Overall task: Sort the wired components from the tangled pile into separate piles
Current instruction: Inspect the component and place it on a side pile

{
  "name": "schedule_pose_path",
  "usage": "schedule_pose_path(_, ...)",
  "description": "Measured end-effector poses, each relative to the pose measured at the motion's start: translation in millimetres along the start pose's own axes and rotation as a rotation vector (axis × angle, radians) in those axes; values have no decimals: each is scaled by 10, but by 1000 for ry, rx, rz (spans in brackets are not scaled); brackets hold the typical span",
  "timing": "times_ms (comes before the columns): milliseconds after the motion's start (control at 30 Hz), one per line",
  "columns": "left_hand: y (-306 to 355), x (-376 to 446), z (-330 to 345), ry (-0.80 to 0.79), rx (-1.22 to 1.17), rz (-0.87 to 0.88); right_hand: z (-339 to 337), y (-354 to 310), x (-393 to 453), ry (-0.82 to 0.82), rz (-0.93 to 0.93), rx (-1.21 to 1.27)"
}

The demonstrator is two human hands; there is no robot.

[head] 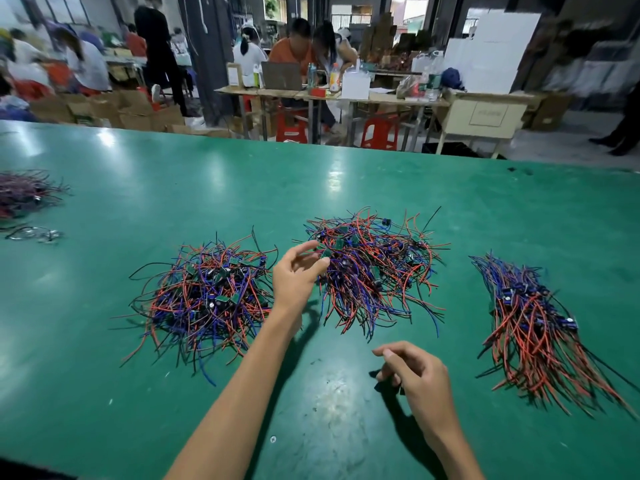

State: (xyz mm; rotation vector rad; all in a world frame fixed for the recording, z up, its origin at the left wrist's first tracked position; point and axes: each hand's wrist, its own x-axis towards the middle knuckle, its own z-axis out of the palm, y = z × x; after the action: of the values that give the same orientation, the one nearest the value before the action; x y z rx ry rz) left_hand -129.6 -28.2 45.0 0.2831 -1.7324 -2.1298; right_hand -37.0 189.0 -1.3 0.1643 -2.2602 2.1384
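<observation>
Glossy green table (pixel 173 188); left hand (pixel 294 275) fingers loose at tangled wire pile (pixel 374 268); right hand (pixel 414 372) loosely curled, empty.

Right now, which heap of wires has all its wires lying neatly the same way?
The right pile. Its wires run side by side toward the near edge, while the middle pile and left pile are tangled, with wires pointing everywhere.

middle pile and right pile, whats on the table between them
Nothing: in the head view, only bare green table separates the middle pile from the right pile, apart from a few stray wire ends at each pile's edge.
</observation>
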Motion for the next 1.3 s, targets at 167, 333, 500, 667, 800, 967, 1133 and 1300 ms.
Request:
schedule_pose_path(167, 247, -271, 18, -76, -226, 65, -3, 23, 2, -5, -4, -1)
schedule_pose_path(333, 392, -450, 41, -235, -51, 244, -2, 19, -5, -10, -17, 29)
schedule_pose_path(500, 275, -599, 27, -446, 368, 365, 20, -35, -25, -24, -15, 72)
schedule_pose_path(667, 90, -811, 10, -628, 497, 438, -1, -57, -30, -13, -31, 81)
schedule_pose_path(800, -48, -972, -9, -659, 537, 397, -19, -55, -42, 0, -52, 119)
schedule_pose_path(967, -133, -1062, -30, -592, 535, 431, -10, -57, -54, 9, -53, 67)
schedule_pose_path(1133, -201, -1086, -16, -555, 544, 441, -18, -32, -58, 4, -69, 13)
schedule_pose_path(1300, -105, -1041, -94, -560, 556, 497, 1, -38, -70, -6, -40, 73)
